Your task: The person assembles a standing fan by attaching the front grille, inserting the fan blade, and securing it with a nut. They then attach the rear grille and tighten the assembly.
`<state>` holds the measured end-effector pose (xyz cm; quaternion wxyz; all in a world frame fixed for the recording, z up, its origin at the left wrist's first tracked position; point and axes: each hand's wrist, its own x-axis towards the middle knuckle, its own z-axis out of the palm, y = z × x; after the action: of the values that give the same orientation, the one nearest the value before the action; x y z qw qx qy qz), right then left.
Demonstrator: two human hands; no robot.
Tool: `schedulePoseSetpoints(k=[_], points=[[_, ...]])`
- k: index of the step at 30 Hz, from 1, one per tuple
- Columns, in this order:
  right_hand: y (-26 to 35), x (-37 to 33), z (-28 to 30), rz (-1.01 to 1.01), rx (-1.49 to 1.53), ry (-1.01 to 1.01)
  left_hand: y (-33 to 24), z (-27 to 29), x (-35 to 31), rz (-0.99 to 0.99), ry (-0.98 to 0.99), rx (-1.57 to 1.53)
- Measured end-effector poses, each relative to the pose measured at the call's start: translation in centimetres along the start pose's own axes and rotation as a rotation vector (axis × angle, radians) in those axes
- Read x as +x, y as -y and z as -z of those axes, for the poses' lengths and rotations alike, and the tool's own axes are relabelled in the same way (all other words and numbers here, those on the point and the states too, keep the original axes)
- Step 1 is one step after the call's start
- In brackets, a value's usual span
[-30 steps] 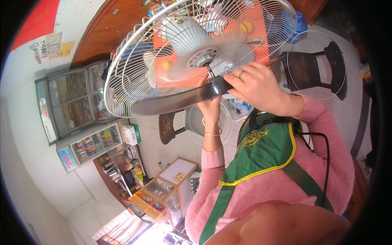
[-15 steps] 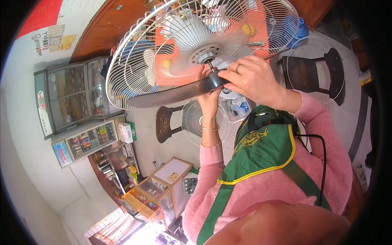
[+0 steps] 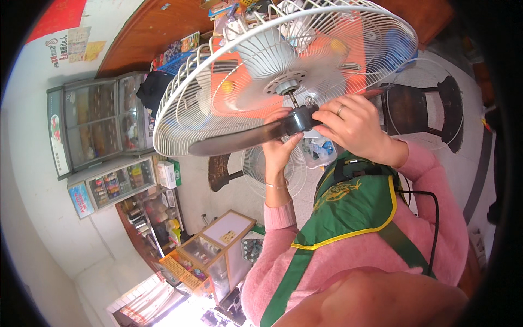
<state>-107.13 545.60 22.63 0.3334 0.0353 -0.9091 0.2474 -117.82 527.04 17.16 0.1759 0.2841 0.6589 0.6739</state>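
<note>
A dark fan blade (image 3: 237, 139) with a black hub (image 3: 300, 120) is held between my two hands, in front of a white wire fan grille (image 3: 182, 128). A bare metal shaft (image 3: 295, 100) runs from the centre of the grille to the hub. My left hand (image 3: 279, 147) grips the hub from below and behind, its thumb on the near side. My right hand (image 3: 351, 122), with a ring on one finger, pinches the hub's right side. Part of another blade shows behind the right fingers. The pale motor housing (image 3: 265, 52) is seen through the grille wires.
Below my left hand, a second round wire grille (image 3: 251, 169) is by a dark wooden stool (image 3: 219, 173). A clear container (image 3: 318, 152) is under the hub. Another dark stool (image 3: 417, 103) is at the right. Display cabinets (image 3: 90, 120) line the left wall.
The fan and both hands have moved slightly right and down in view. More of the shaft shows between grille and hub. Both hands still grip the hub.
</note>
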Motion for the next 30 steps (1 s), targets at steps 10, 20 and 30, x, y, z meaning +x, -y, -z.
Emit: schedulePoseSetpoints(k=[10, 20, 30], points=[[-0.4, 1.4, 1.5, 0.085, 0.02, 0.175, -1.2, 0.5, -0.4, 0.045, -0.02, -0.006], [-5.9, 5.0, 7.5, 0.446, 0.262, -0.665, -0.5, -2.3, -1.2, 0.011, -0.214, -0.109], [-7.9, 8.3, 10.4, -0.045, 0.24, -0.095, 2.1, -5.2, -0.6, -0.049, -0.479, -0.313]])
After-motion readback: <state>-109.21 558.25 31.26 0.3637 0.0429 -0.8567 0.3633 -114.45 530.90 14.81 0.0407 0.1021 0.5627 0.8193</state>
